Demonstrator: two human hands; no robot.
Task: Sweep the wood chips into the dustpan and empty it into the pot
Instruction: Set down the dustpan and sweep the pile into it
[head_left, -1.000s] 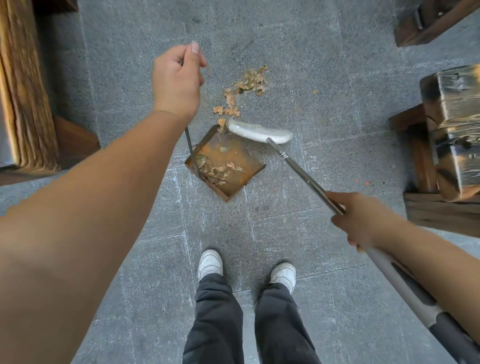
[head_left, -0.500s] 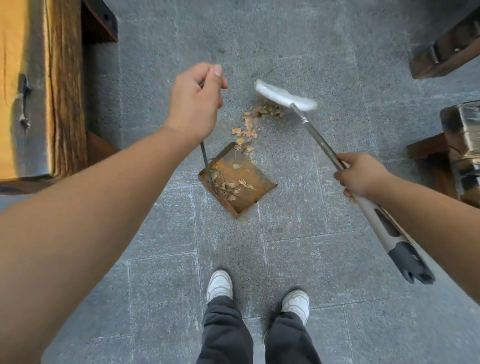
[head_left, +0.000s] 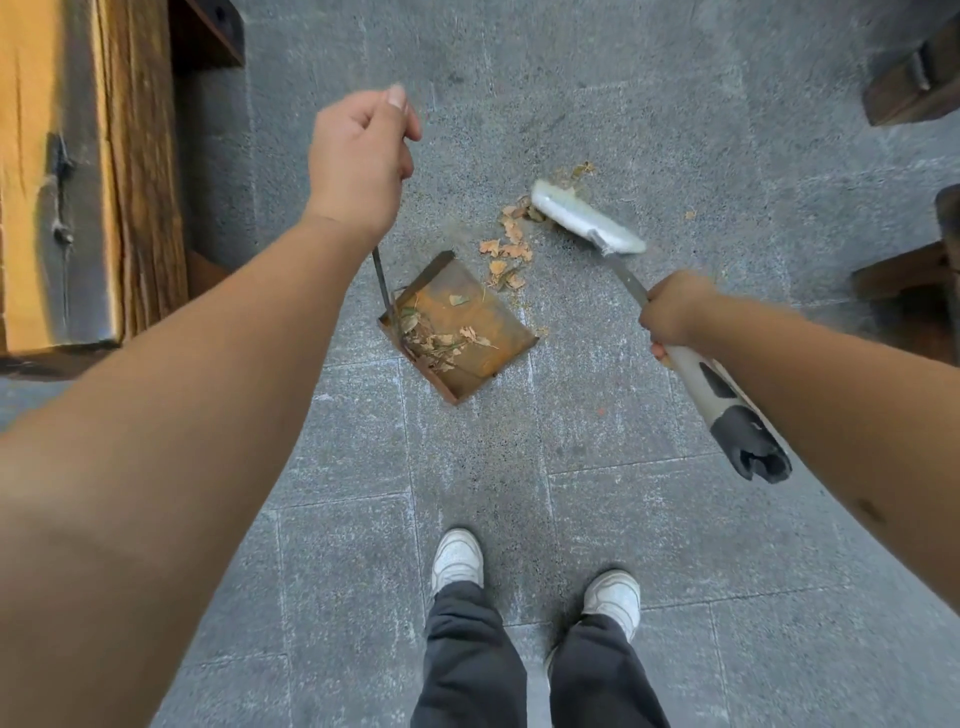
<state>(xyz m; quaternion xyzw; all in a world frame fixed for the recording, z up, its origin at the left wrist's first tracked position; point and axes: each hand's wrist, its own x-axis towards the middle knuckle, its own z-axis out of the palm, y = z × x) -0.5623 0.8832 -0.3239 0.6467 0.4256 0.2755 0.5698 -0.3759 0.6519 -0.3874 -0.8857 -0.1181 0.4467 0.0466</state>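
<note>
A rusty metal dustpan (head_left: 483, 332) rests on the grey paved floor with chips and leaf bits heaped against its back wall. My left hand (head_left: 358, 156) is closed around the top of its thin upright handle (head_left: 382, 278). Loose wood chips (head_left: 506, 249) lie in a trail just beyond the pan's open edge. A white-headed broom (head_left: 584, 218) touches the floor on the far side of that trail. My right hand (head_left: 675, 309) grips the broom's metal shaft, and its grey and black grip end sticks out below my wrist. No pot is in view.
A heavy wooden bench or table (head_left: 78, 171) stands at the left. Dark wooden furniture (head_left: 914, 78) sits at the upper right and more (head_left: 914, 291) at the right edge. My two white shoes (head_left: 457, 558) stand below the pan on the stone slabs.
The broom head swung out beyond the chips and has now come back down behind them, closer to the pan. The dustpan and my left hand have hardly moved.
</note>
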